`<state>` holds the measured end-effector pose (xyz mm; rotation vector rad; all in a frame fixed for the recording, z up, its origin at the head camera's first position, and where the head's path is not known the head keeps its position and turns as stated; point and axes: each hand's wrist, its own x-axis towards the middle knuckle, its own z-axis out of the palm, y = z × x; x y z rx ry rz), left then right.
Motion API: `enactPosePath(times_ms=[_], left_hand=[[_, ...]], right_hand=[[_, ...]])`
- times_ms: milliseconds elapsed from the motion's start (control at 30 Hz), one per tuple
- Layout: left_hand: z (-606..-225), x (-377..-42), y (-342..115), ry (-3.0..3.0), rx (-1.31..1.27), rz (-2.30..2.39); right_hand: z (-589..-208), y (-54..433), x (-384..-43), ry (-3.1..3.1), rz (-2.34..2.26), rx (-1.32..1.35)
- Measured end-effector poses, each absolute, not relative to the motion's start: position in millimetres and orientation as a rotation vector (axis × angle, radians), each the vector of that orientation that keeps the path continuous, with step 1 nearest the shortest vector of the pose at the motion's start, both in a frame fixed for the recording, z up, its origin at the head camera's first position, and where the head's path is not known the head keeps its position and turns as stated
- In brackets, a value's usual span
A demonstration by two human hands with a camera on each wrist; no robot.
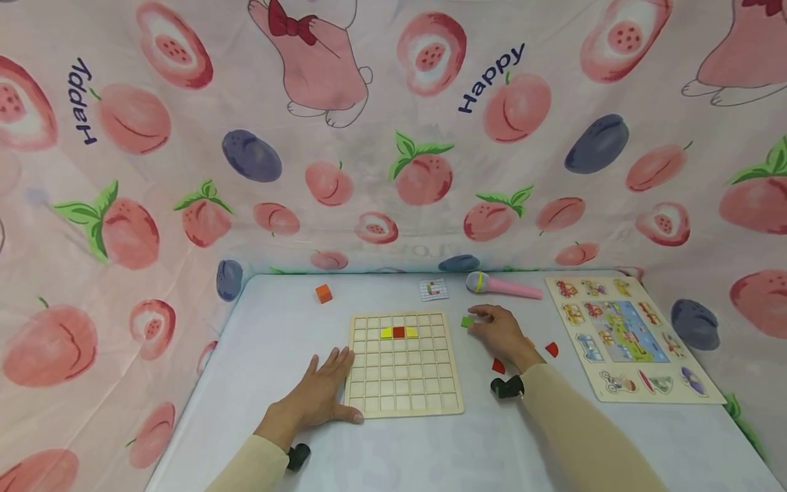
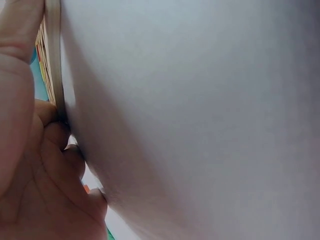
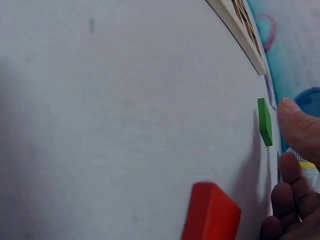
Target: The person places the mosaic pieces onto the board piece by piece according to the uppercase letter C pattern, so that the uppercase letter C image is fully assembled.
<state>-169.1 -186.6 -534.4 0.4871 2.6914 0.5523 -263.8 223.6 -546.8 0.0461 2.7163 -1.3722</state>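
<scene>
So the left hand (image 1: 320,393) is resting along the left edge of the wooden grid board (image 1: 404,383), fingers spreading out released, with the thumb lying by the near corner. The right hand (image 1: 499,333) is hovering right beside a green tile (image 1: 467,322), which is sitting just off the board's right side. Its fingers are bending loosely and looking released too: the right wrist view is showing a gap between thumb and tile.

On the board, a red square (image 1: 399,332) is sitting between two yellow tiles (image 1: 387,333) near the far edge. A couple of red pieces (image 1: 552,350) are lying around the right wrist. Farther back, an orange cube (image 1: 324,294), a small card (image 1: 434,290) and a pink mic (image 1: 504,285) are lying in a rough row, and a picture puzzle (image 1: 633,335) is taking up the table's right side.
</scene>
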Motion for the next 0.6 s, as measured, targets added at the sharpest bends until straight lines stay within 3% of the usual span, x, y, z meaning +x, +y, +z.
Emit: enactPosePath(times_ms=[600], left_hand=[[-536.4, -169.8, -188.4, 2.691, 0.507, 0.544]], right_hand=[[-553.0, 216.5, -263.8, 2.795, -1.354, 0.028]])
